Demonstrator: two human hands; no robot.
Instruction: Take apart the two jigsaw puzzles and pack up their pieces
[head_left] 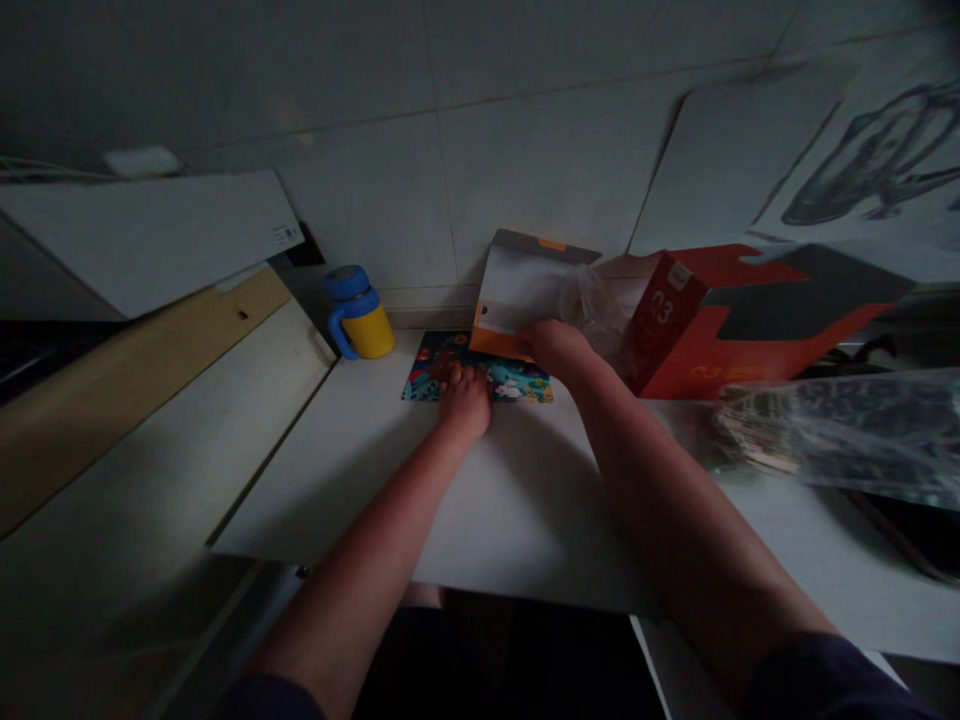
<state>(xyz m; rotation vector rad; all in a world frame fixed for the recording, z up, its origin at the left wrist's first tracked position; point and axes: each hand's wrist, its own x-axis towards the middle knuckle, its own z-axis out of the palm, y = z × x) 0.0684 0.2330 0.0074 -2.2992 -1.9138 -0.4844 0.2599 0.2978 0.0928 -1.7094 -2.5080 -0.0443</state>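
Note:
A colourful picture board (pixel 517 380) with animal patterns lies flat at the far side of a white table (pixel 375 470). My left hand (pixel 465 398) rests on it, fingers curled down against its surface; whether it holds a small piece is hidden. My right hand (pixel 556 345) reaches past the board and grips the lower edge of a white and orange box (pixel 517 290) that leans against the wall. A crumpled clear plastic bag (pixel 600 310) sits just right of that hand.
A yellow mug with a blue lid and handle (pixel 360 315) stands at the back left. An open red carton (pixel 750 315) lies on the right, with a clear plastic sleeve (pixel 840 435) in front. White and wooden panels (pixel 142 380) lean at the left.

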